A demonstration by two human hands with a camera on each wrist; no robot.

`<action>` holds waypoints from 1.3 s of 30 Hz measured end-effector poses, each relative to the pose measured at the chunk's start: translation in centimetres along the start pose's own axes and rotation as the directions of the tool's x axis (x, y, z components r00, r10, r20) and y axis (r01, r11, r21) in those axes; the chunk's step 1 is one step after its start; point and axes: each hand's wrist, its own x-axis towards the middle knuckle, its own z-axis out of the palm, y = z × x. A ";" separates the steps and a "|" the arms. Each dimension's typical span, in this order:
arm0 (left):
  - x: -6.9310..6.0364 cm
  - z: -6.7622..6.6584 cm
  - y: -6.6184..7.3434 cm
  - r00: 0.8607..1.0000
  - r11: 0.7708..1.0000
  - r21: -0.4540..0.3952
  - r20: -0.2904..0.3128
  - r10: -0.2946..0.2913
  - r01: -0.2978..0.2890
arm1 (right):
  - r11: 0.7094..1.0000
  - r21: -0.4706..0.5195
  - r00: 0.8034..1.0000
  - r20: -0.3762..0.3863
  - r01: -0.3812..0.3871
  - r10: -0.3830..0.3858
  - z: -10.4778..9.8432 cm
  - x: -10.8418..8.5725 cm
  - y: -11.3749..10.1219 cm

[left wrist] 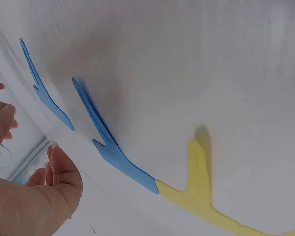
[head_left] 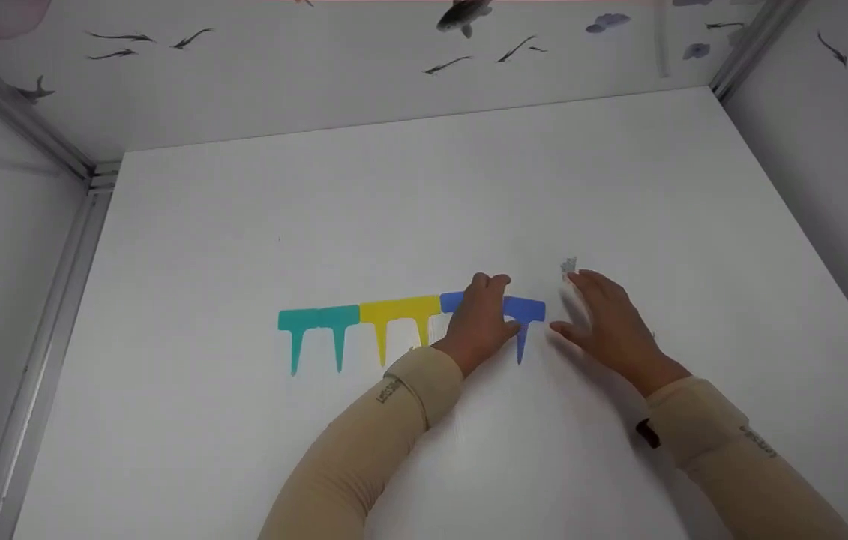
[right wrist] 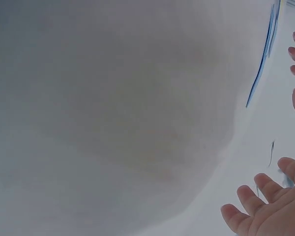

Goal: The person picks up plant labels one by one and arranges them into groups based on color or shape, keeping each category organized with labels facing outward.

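T-shaped plastic plant labels lie in a row on the white tabletop: two teal labels, two yellow labels, then blue. My left hand is over the blue part, hiding its middle in the head view. In the left wrist view, one blue label meets a yellow label, while another blue label lies apart from it. The left hand has loosely bent fingers around nothing. Beyond the right end, my right hand is spread, touching no label; its fingers hold nothing.
White walls with fish and plant prints enclose the table at the back and sides. Metal frame posts run along the corners. A small greyish patch shows by the right fingertips; what it is I cannot tell.
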 end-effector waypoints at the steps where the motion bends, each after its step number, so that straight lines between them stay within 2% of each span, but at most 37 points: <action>1: -0.1 -0.1 -0.1 1.000 1.000 0.011 -0.007 0.005 -0.005 | 1.000 -0.002 1.000 0.005 -0.003 0.003 0.0 0.0 0.0; 9: -0.7 -1.3 -1.0 0.999 0.994 0.110 -0.047 0.023 -0.018 | 0.999 -0.005 0.999 0.031 -0.036 0.036 -0.1 0.3 0.1; 17: -1.1 -1.7 -2.7 0.998 0.993 0.114 -0.059 0.013 -0.006 | 0.999 -0.001 0.998 0.048 -0.035 0.035 -0.2 0.4 0.1; 22: -1.7 -1.9 -3.3 0.998 0.989 0.144 -0.053 0.023 -0.016 | 1.000 -0.019 0.998 0.063 -0.025 0.027 -0.1 0.5 0.0; 26: -2.1 -1.8 -3.6 0.998 0.984 0.176 -0.049 0.031 -0.021 | 0.998 -0.024 0.994 0.091 -0.050 0.052 -0.1 0.6 -0.1; 39: -4.2 -1.4 -4.6 0.993 0.933 0.347 -0.042 0.114 -0.092 | 0.997 -0.064 0.990 0.132 -0.034 0.042 -0.1 0.8 -0.8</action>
